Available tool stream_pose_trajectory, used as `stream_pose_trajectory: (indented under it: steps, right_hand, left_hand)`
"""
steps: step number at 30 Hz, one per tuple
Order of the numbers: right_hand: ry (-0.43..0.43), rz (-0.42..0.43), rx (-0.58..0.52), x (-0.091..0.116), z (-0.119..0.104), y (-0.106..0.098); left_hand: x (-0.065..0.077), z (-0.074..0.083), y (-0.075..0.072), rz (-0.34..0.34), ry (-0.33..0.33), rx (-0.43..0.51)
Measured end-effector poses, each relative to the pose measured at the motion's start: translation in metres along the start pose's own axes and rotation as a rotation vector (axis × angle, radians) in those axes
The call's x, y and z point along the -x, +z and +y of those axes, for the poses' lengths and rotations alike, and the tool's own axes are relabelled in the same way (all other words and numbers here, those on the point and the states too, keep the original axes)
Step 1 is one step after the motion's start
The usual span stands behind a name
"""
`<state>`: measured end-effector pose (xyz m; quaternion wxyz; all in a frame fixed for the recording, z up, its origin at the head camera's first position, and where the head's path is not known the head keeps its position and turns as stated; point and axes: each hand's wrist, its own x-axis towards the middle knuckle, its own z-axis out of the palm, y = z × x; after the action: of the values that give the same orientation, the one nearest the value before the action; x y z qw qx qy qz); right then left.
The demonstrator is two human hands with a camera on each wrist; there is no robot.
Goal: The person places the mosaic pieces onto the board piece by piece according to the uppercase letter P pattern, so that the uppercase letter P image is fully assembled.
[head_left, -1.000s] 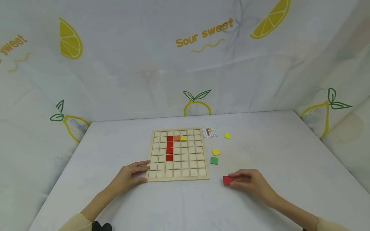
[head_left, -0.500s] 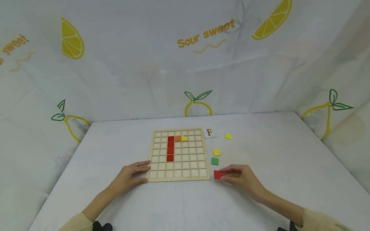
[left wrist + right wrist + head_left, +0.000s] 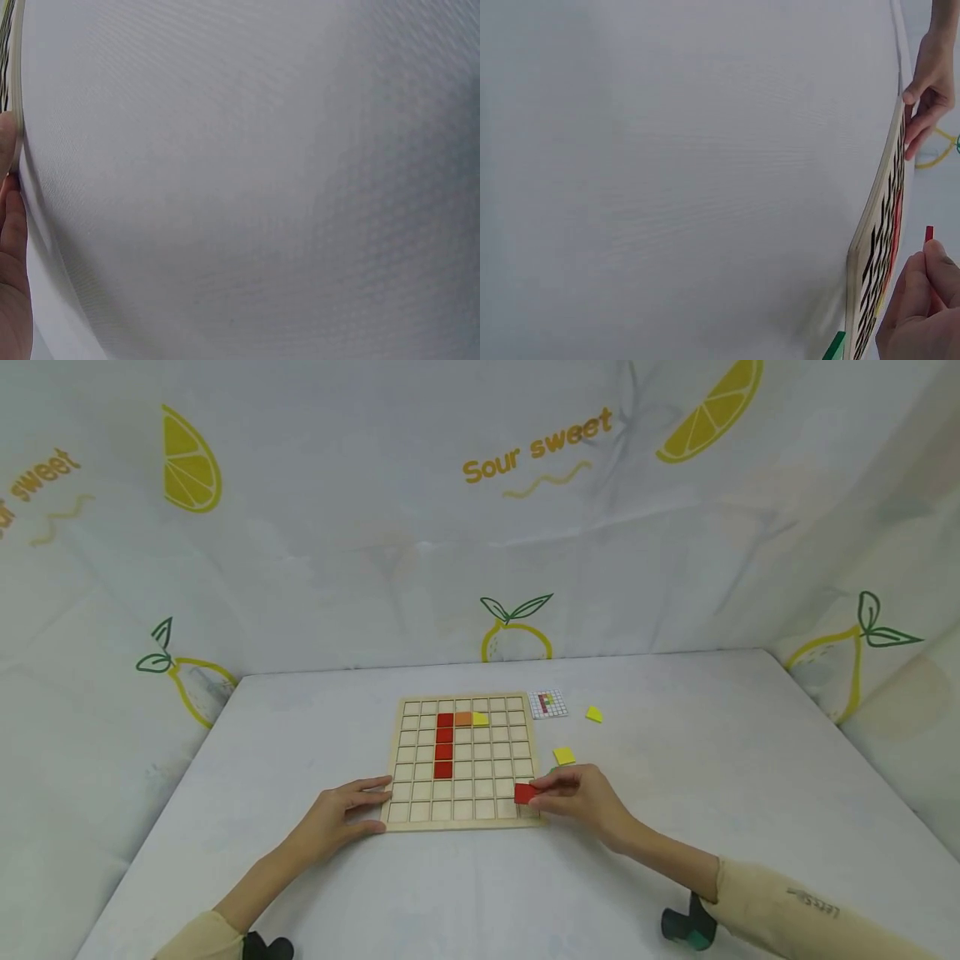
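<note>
A wooden grid board [image 3: 483, 827] lies flat on the table. Red square tiles [image 3: 444, 752] form a column in its cells, with an orange tile [image 3: 463, 719] and a yellow cut-corner tile [image 3: 480, 719] beside the top one. My right hand [image 3: 581, 797] pinches another red square tile [image 3: 524, 793] between thumb and fingers, over the board's near right corner. In the right wrist view that red tile [image 3: 929, 233] shows edge-on. Extended fingers of my left hand [image 3: 337, 817] touch the board's left edge, the thumb by the near left corner.
Right of the board lie a yellow square tile [image 3: 564, 756] and a yellow cut-corner tile [image 3: 594, 715]. A green tile [image 3: 556, 769] is mostly hidden behind my right hand. A small printed pattern card [image 3: 548, 704] lies at the board's far right corner. White cloth [image 3: 375, 568] hangs behind the table.
My right hand has carried the red tile left and away from me, from the bare table to over the board's near right corner. The left hand stays at the board's edge.
</note>
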<state>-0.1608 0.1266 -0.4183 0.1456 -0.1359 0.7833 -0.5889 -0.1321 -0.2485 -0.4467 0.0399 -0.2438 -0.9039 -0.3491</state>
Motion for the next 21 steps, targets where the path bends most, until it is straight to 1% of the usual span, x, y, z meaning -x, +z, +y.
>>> stream_pose_trajectory:
  steps: [1, 7, 13, 16, 21]
  right_hand:
    - [-0.005, 0.002, 0.004, -0.003, -0.001, 0.003]
    - [0.001, -0.016, -0.015, -0.021, -0.005, 0.019]
    - [-0.007, -0.037, -0.013, -0.034, -0.007, 0.038]
    - [0.007, -0.029, -0.009, -0.040, -0.005, 0.048]
    - [0.015, -0.005, 0.032, -0.047, -0.001, 0.062]
  left_hand:
    - [0.000, 0.000, 0.000, -0.009, -0.014, 0.011]
    - [0.000, 0.001, -0.001, -0.026, -0.033, 0.010]
    - [0.001, 0.001, -0.001, -0.014, -0.012, -0.008]
    - [0.002, 0.001, -0.001, -0.009, -0.004, -0.006]
    - [0.001, -0.001, -0.001, 0.002, 0.019, -0.005]
